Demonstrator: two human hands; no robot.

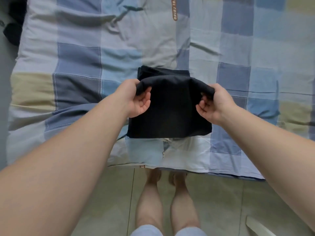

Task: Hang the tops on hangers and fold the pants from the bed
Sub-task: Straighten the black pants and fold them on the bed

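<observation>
Black pants [170, 113], half-folded on checked quilt [76, 57]; left hand [136, 97] and right hand [214, 103] each pinch the raised fold. Step: folding. Next, likely: lay fold flat, edges aligned.

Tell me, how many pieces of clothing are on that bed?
1 for certain: folded black pants in the middle of the bed, gripped by the left hand and right hand. A dark shape at its far left edge may be another; too unclear.
</observation>
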